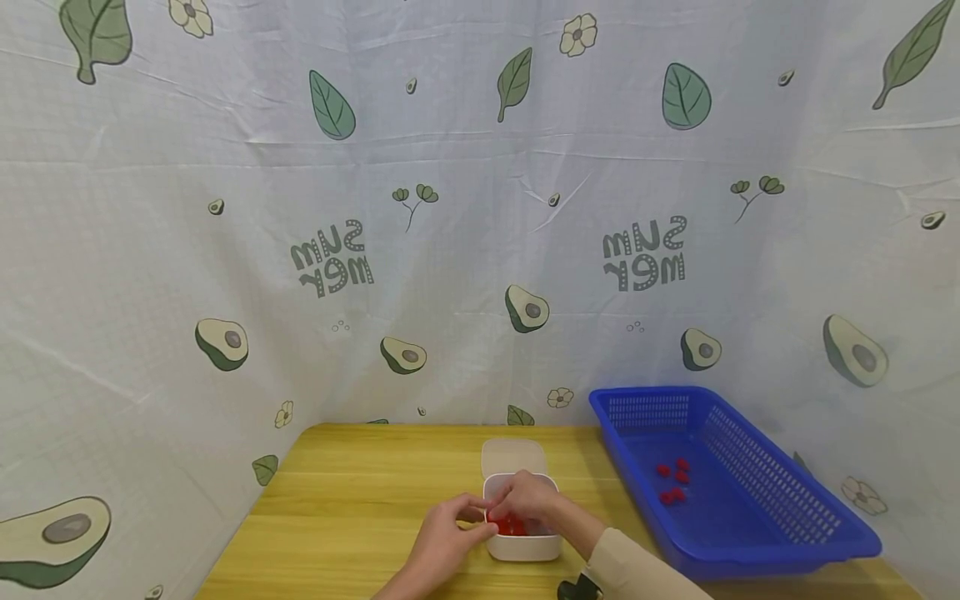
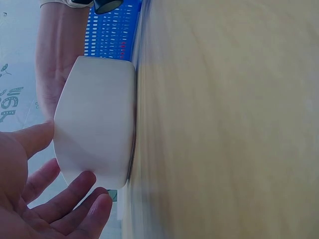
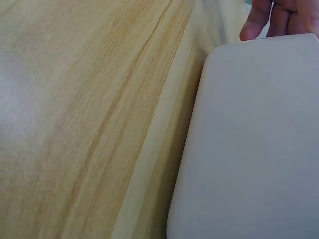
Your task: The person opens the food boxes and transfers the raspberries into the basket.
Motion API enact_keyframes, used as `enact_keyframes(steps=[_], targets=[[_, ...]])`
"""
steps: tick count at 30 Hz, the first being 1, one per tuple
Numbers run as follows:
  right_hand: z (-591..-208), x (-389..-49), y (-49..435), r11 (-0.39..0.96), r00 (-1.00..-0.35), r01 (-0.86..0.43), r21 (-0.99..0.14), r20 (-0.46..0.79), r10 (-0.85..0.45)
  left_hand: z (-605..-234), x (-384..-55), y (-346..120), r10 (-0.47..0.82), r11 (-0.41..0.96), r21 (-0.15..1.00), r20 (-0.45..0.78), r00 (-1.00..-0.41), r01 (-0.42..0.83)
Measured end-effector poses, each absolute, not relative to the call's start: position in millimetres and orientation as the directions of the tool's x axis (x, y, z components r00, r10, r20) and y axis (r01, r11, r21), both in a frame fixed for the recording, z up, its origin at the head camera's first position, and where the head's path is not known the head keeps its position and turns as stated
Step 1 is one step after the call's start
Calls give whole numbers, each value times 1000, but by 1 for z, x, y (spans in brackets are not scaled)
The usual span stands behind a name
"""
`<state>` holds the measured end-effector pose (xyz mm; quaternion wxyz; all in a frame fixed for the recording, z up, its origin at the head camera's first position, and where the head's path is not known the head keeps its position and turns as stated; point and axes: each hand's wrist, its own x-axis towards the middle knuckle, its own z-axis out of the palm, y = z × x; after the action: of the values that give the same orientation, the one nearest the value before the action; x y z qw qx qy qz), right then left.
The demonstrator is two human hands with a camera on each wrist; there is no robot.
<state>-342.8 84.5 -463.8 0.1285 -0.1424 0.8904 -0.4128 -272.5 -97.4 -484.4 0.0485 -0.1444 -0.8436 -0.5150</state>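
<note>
A small white box (image 1: 523,548) stands on the table, its lid (image 1: 514,457) tipped back behind it. Small red pieces (image 1: 512,525) lie inside. My right hand (image 1: 522,497) reaches in over the rim from the right, fingers pointing down by the red pieces at the left side; I cannot tell whether it pinches one. On the left, my left hand (image 1: 442,537) is against the box, thumb and forefinger at the rim. The left wrist view shows this hand's loosely spread fingers (image 2: 75,196) beside the box wall (image 2: 97,119). Fingers (image 3: 281,20) also show past the box in the right wrist view.
To the right, a blue plastic basket (image 1: 750,554) with slotted walls holds several small red pieces (image 1: 672,482). The box stands on a yellow wooden table (image 1: 337,508). A pale curtain (image 1: 465,250) printed with avocados and leaves hangs behind and around it.
</note>
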Motion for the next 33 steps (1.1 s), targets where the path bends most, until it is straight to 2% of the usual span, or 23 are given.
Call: enact_keyframes(steps=[17, 26, 33], targets=[[-464, -342, 83, 620, -929, -149, -770, -106, -355, -485, -273, -99, 192, 428, 865, 195, -962, 261], [-463, -342, 84, 634, -929, -179, -752, -83, -360, -484, -273, -98, 192, 427, 858, 224, -956, 286], [-459, -340, 83, 648, -939, -121, -752, -124, -320, -484, -273, -98, 188, 430, 866, 193, -963, 258]])
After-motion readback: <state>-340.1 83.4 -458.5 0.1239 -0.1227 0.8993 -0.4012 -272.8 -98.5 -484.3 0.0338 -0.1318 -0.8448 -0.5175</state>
